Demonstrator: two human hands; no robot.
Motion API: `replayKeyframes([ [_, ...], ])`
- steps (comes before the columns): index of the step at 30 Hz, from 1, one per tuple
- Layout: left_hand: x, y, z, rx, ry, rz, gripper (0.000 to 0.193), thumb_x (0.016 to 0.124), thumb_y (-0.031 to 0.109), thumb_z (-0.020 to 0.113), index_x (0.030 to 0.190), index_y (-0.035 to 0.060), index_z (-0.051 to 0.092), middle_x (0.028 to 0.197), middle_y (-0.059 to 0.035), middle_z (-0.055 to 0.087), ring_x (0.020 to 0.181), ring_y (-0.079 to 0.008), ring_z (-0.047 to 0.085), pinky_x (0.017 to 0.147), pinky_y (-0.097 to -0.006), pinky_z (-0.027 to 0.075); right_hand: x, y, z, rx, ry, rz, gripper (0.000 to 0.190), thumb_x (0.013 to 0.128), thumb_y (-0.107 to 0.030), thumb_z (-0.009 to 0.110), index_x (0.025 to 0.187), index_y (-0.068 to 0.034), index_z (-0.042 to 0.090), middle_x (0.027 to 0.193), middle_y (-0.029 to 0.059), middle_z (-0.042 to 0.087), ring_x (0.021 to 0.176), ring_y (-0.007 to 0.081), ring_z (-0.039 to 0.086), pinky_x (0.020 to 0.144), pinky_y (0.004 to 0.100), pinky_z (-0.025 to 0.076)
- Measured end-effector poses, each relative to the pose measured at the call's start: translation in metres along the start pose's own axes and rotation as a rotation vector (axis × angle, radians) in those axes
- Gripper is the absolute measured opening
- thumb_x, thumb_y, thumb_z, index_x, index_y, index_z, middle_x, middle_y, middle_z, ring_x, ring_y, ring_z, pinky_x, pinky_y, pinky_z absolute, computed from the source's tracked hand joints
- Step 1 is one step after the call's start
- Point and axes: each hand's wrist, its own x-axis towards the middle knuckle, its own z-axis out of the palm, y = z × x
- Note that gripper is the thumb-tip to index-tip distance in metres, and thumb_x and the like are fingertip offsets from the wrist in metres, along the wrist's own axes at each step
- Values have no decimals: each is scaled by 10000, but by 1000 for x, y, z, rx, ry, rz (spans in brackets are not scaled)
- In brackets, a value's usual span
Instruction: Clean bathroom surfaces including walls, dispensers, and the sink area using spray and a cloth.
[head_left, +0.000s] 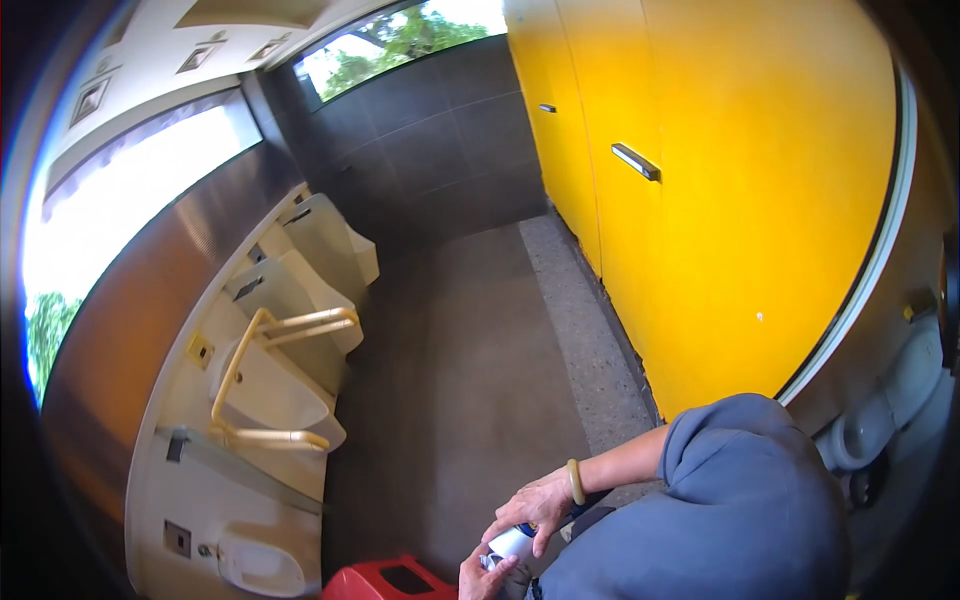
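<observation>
My right hand (531, 511), with a pale bangle on its wrist, comes in from the grey-blue sleeve at the lower right. Its fingers curve over a white cylindrical object (511, 541) that has a dark blue and yellow patch near the thumb. Directly below, at the bottom edge, my left hand (481, 579) holds the lower end of the same object, its thumb to the right. Fingers cover much of the object, so I cannot tell exactly what it is. Part of my left hand is cut off by the frame.
A red plastic container (375, 581) with a dark opening stands left of my hands. Urinals (281, 397) with glass dividers line the left wall; cream grab bars (247, 360) jut out there. Yellow cubicle doors (720, 225) rise on the right, beside a toilet (855, 441). Grey floor (480, 375) lies between.
</observation>
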Motion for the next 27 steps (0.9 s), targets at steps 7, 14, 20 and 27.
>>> replayKeyframes([
  [7, 60, 7, -84, 35, -175, -48, 439, 821, 165, 661, 1183, -57, 549, 1051, -129, 637, 946, -176, 589, 820, -304, 473, 73, 17, -35, 32, 122, 77, 843, 688, -375, 747, 1394, -132, 355, 1062, 181, 562, 1004, 371, 564, 864, 459, 457],
  [14, 112, -14, -158, 77, -507, -44, 436, 850, 156, 632, 1211, -69, 535, 1068, -135, 643, 918, -175, 604, 785, -301, 489, 114, 0, -16, 26, 326, 411, 846, 661, -346, 736, 1391, -134, 365, 1020, 183, 570, 988, 372, 564, 850, 453, 449],
  [20, 111, -4, -206, -19, -921, -11, 297, 801, 190, 715, 971, -30, 611, 868, -36, 629, 806, -112, 553, 699, -285, 476, 164, -60, 44, 144, 512, 724, 907, 724, -380, 729, 1463, -164, 251, 1094, 199, 549, 1036, 390, 547, 878, 436, 437],
  [27, 106, -27, -200, -22, -1263, 85, 454, 815, 176, 710, 1175, -59, 565, 1082, -113, 650, 971, -154, 591, 861, -309, 479, 194, -118, 99, 181, 730, 893, 844, 787, -404, 688, 1470, -177, 248, 1153, 180, 539, 1057, 347, 552, 884, 408, 439],
])
